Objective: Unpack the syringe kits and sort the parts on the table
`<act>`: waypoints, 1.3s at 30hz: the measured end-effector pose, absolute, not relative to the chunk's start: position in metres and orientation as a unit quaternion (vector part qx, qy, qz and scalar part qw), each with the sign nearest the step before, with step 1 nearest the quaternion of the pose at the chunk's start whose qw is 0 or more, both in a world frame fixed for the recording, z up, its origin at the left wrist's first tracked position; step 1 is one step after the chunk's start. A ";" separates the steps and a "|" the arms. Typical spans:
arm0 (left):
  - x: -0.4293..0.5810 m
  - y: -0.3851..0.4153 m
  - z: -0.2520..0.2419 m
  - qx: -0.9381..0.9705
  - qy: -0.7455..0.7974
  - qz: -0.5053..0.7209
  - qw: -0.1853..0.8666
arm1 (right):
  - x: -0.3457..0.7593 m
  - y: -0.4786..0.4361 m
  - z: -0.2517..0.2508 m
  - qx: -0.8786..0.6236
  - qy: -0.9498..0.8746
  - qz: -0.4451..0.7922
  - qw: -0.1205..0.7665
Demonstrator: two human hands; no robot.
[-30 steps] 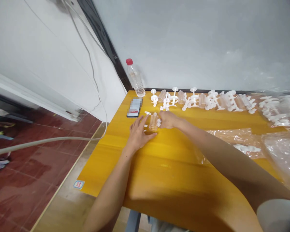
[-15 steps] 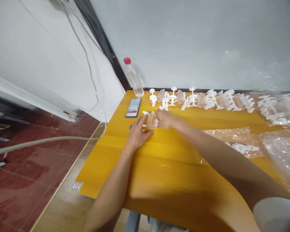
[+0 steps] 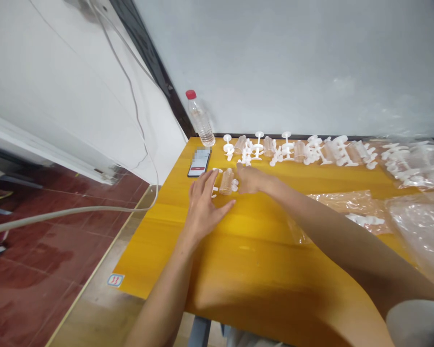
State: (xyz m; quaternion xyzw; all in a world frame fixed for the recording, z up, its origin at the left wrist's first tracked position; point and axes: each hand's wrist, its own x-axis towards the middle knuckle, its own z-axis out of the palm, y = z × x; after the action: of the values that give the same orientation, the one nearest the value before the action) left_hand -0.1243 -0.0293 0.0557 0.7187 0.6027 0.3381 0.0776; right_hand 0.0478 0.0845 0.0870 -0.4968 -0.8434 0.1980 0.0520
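My left hand (image 3: pixel 203 207) is open beside a clear ribbed plastic cylinder (image 3: pixel 226 182) lying on the table, its thumb spread away from the other fingers. White plastic parts (image 3: pixel 215 189) show between that hand and the cylinder, partly covered by the fingers. On the cylinder's other side is a small cluster of white knobbed pieces (image 3: pixel 235 185). Close to them, my right hand (image 3: pixel 252 179) rests low over the table with its fingers curled together. Whatever its fingers may hold is hidden from view.
Along the back edge runs a row of clear cylinders (image 3: pixel 269 146) and white plunger-like parts (image 3: pixel 286 146). A water bottle (image 3: pixel 202 123) and a phone (image 3: pixel 198 164) are at the back left. Plastic bags (image 3: pixel 419 217) with white parts lie to the right on the yellow table (image 3: pixel 238 270).
My left hand has loosened from around the cylinder and drawn slightly back, its thumb now spread. The right hand has shifted slightly right, away from the small white pieces.
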 end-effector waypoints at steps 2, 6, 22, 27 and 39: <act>-0.106 -0.047 0.061 0.708 0.578 0.382 0.136 | 0.076 0.076 0.105 -0.510 -0.836 0.196 0.040; -0.060 -0.070 0.051 0.635 0.529 0.370 0.423 | 0.174 0.028 0.128 -0.570 -0.796 0.158 0.126; 0.038 -0.029 0.024 0.516 0.542 0.309 0.587 | 0.313 -0.106 0.017 -0.676 -0.686 0.036 0.267; 0.027 -0.025 0.027 0.461 0.578 0.286 0.609 | 0.308 -0.097 0.010 -0.685 -0.669 0.003 0.287; 0.017 -0.025 0.029 0.455 0.559 0.295 0.627 | 0.303 -0.094 -0.001 -0.673 -0.671 0.022 0.310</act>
State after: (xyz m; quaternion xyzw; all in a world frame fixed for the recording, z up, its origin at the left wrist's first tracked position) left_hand 0.0170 -0.0250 0.0285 0.4548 0.5592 0.2951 0.6271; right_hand 0.3032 -0.0936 -0.0008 -0.6729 -0.6712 0.0221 0.3102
